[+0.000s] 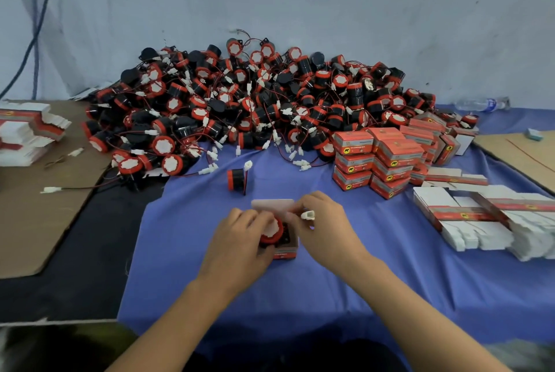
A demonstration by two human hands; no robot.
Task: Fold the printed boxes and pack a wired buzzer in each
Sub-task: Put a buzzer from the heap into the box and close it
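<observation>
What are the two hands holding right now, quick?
Left hand: closed on the red buzzer, pushing it into the open box.
Right hand: pinching the buzzer's white plug.

I count two hands (240, 239), one open box (285, 248), one loose buzzer (236, 179), one water bottle (480, 104), two stacks of flat boxes (27, 134), and buzzers in the pile (240, 101) past counting.

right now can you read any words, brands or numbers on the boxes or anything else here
None can be read.
Stacked packed boxes: print and a round yellow emblem, too blurred.
Open box in the hands: a line of print, too small.
Flat box blanks: red band, blurred.
Water bottle: blue label, unreadable.
</observation>
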